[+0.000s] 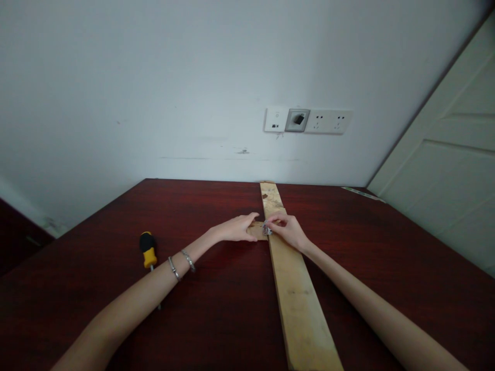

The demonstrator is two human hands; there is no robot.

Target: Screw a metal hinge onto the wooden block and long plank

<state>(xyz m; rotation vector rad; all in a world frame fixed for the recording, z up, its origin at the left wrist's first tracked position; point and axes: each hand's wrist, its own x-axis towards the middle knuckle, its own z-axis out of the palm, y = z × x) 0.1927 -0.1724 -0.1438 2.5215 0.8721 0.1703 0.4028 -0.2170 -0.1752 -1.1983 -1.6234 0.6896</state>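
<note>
A long wooden plank (299, 293) lies on the dark red table, running from the near edge towards the wall. Against its left side sits a small wooden block (257, 232). My left hand (237, 228) is closed around that block, thumb and fingers on opposite edges. Where block and plank meet there is a small silvery metal piece (266, 229), perhaps a hinge or bracket; its shape is too small to tell. My right hand (288, 229) rests over the plank, its fingertips pinched together at the metal piece. Whatever is between those fingertips is hidden.
To the left, partly behind my left forearm, lies a screwdriver (148, 251) with a black and yellow handle. The table (201, 198) meets a white wall with sockets (325, 121). A thin pale strip (362, 194) lies at the back right edge, near a white door (452, 139).
</note>
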